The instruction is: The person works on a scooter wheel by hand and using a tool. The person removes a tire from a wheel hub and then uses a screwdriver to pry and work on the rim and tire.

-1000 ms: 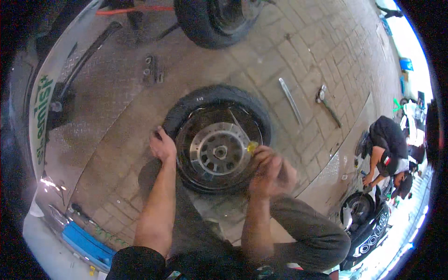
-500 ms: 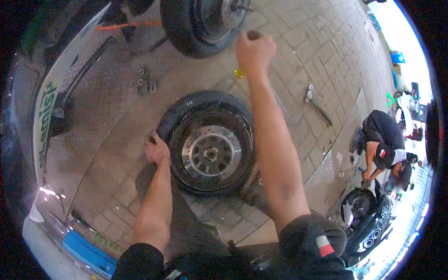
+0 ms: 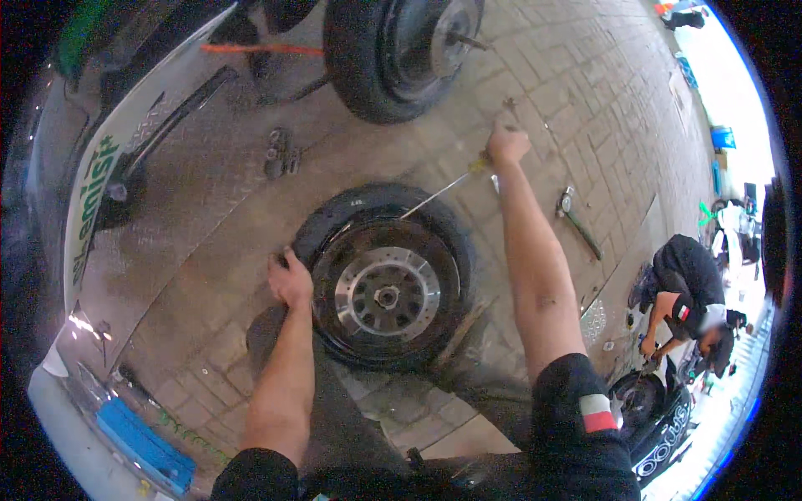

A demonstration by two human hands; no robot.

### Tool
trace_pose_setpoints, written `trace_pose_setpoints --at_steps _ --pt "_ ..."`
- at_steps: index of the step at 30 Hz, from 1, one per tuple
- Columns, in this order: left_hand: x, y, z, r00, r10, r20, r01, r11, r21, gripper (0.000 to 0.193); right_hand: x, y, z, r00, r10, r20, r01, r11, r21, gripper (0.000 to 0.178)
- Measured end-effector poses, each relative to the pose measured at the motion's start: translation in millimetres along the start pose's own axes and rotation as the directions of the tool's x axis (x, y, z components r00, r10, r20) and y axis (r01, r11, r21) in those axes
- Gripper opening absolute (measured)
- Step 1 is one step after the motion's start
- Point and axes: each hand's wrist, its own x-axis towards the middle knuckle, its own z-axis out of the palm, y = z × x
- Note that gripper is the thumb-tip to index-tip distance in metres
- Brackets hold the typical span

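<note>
A wheel with a black tyre point(image 3: 334, 219) lies flat in front of my knees, its silver brake disc point(image 3: 386, 294) facing up. My left hand point(image 3: 291, 280) is at the tyre's left edge, fingers partly spread; whether they press on the rubber is hard to see. Beyond the wheel and to its right, my right hand point(image 3: 508, 144) is closed round the yellow handle of a screwdriver point(image 3: 443, 192). Its thin metal shaft slants down to the tyre's far inner edge, where the tip is hidden. My fingers cover most of the handle.
A hammer point(image 3: 579, 221) lies on the paving to the right. Another wheel point(image 3: 401, 63) stands beyond mine. Small metal parts point(image 3: 281, 154) are on the floor at the far left, near a white panel point(image 3: 100, 167). At right, another person point(image 3: 689, 280) bends over a motorcycle point(image 3: 660, 417).
My right hand has moved right and nearer, and the screwdriver's shaft now shows against the tyre. My left hand's fingers have loosened at the tyre edge. The whole view has shifted slightly.
</note>
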Motion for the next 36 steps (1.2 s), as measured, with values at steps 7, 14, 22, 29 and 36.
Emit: trace_pose_setpoints --at_steps 7,14,22,29,36 --pt "-12 20 -17 0.996 0.063 -0.057 -0.064 0.998 -0.015 0.063 -2 44 24 0.973 0.216 -0.087 -0.216 0.976 0.004 0.048" --pt "-2 9 -6 0.995 -0.088 0.051 0.081 0.99 0.118 0.06 -10 42 25 0.956 0.29 0.037 -0.292 0.949 0.114 0.043" --pt "-3 4 0 0.999 0.025 -0.04 -0.024 1.0 0.017 0.064 8 53 58 0.986 0.151 0.072 -0.133 0.967 -0.217 0.046" --pt "-5 10 -3 0.998 0.008 -0.068 -0.007 1.0 0.006 0.063 22 -4 -43 0.998 0.037 0.041 -0.039 0.997 0.073 0.051" --pt "-8 14 -10 1.0 -0.026 0.005 0.026 0.999 0.024 0.066 29 -14 -227 0.954 -0.171 -0.246 0.171 0.985 -0.021 0.03"
